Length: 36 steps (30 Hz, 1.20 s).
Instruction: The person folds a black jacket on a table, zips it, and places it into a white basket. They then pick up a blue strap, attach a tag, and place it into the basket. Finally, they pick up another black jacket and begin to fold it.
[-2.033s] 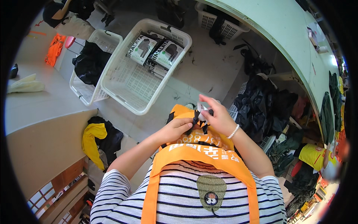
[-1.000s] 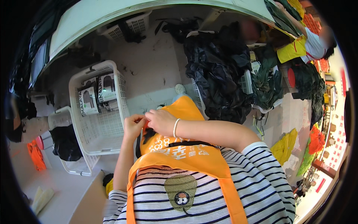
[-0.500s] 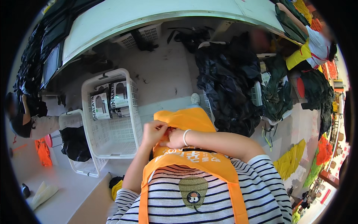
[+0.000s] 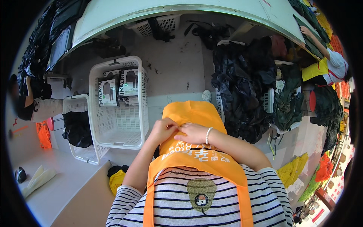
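Note:
Both my hands rest at the front of the orange apron (image 4: 194, 111) I wear over a striped shirt. My left hand (image 4: 165, 129) is closed, its thumb and fingertips pinched together against the apron cloth; anything small between them is hidden. Beside it my right hand (image 4: 192, 134), with a white bead bracelet (image 4: 208, 135) at the wrist, lies on the apron with its fingers stretched out and slightly apart. The fingertips of the two hands nearly meet.
A white plastic basket (image 4: 145, 109) holding printed garment packages (image 4: 113, 87) stands left of me, overlapping a lower basket (image 4: 75, 156). Black plastic bags (image 4: 242, 87) bulge from baskets on the right. A pale worktable (image 4: 181, 3) spans ahead. Co-workers are at both sides.
My right hand's fingers have gone from curled in beside the left hand to stretched over the apron. My left hand stays pinched at the cloth. The whole view has shifted slightly.

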Available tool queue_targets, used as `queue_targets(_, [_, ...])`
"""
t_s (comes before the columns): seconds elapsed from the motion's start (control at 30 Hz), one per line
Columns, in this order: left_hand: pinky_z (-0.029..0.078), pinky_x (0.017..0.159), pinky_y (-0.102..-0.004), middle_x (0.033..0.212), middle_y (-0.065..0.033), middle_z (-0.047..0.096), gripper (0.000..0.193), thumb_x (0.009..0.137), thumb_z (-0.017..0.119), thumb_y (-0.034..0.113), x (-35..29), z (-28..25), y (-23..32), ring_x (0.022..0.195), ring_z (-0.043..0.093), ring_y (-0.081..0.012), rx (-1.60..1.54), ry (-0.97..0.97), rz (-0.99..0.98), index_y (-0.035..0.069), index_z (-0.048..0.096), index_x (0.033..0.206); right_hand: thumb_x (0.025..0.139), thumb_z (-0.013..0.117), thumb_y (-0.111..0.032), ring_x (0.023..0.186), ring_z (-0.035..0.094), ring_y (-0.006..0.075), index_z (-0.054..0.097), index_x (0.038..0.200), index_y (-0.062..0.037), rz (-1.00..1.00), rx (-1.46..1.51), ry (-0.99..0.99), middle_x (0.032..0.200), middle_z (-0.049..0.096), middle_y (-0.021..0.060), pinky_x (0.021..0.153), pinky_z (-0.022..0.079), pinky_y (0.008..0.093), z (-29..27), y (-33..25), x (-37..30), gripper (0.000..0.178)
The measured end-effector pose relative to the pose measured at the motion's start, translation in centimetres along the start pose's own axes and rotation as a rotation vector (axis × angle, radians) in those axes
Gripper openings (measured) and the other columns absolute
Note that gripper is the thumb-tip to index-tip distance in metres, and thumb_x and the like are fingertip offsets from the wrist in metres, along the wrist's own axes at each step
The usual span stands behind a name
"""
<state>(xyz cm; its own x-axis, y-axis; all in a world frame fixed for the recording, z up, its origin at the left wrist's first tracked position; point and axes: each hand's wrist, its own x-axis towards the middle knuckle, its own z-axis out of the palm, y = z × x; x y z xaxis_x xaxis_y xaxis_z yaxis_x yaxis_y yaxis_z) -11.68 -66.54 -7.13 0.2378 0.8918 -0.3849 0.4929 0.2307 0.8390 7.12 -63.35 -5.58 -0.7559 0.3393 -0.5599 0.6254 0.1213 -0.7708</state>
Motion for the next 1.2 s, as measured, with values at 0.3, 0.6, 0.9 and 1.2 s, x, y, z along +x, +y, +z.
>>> queue_targets(0.3, [0.047, 0.085, -0.0406, 0.108, -0.0150, 0.062, 0.044, 0.075, 0.068, 0.031, 4.7, -1.4, 0.3, 0.101, 0.058, -0.0324, 0.462, -0.241, -0.083, 0.007, 0.063, 0.111, 0.095, 0.051, -0.018, 0.090, 0.063, 0.0137, 0.059, 0.114, 0.0008, 0.087, 0.806, 0.570, 0.100, 0.067, 0.0096, 0.082, 0.049, 0.0253, -5.2, 9.4, -3.9, 0.028])
queue_targets(0.6, [0.048, 0.084, -0.0415, 0.105, -0.0159, 0.062, 0.045, 0.077, 0.068, 0.032, 10.1, 3.1, 3.1, 0.098, 0.059, -0.0345, 0.461, -0.327, -0.143, 0.007, 0.061, 0.113, 0.082, 0.064, -0.022, 0.101, 0.057, 0.0267, 0.065, 0.097, -0.0048, 0.585, 0.340, 1.032, 0.106, 0.062, 0.0126, 0.087, 0.045, 0.0347, -11.7, 35.2, -3.8, 0.023])
queue_targets(0.9, [0.049, 0.078, -0.0382, 0.101, -0.0163, 0.064, 0.032, 0.083, 0.065, 0.022, 19.9, 8.2, 9.0, 0.092, 0.062, -0.0324, 0.259, -0.196, -0.479, 0.003, 0.061, 0.109, 0.081, 0.065, -0.025, 0.122, 0.042, 0.0346, 0.049, 0.125, -0.0091, 1.032, 0.133, 0.968, 0.137, 0.041, 0.0158, 0.097, 0.042, 0.0438, -22.2, 52.8, -2.7, 0.050])
queue_targets(1.2, [0.049, 0.078, -0.0383, 0.101, -0.0165, 0.064, 0.032, 0.084, 0.063, 0.023, 24.0, 10.5, 14.1, 0.092, 0.062, -0.0329, 0.312, -0.174, -0.606, 0.002, 0.062, 0.108, 0.095, 0.049, -0.020, 0.064, 0.055, 0.0136, 0.062, 0.095, 0.0030, -0.349, 0.692, 1.699, 0.079, 0.062, 0.0094, 0.062, 0.046, 0.0253, -45.9, 35.9, -10.3, 0.026])
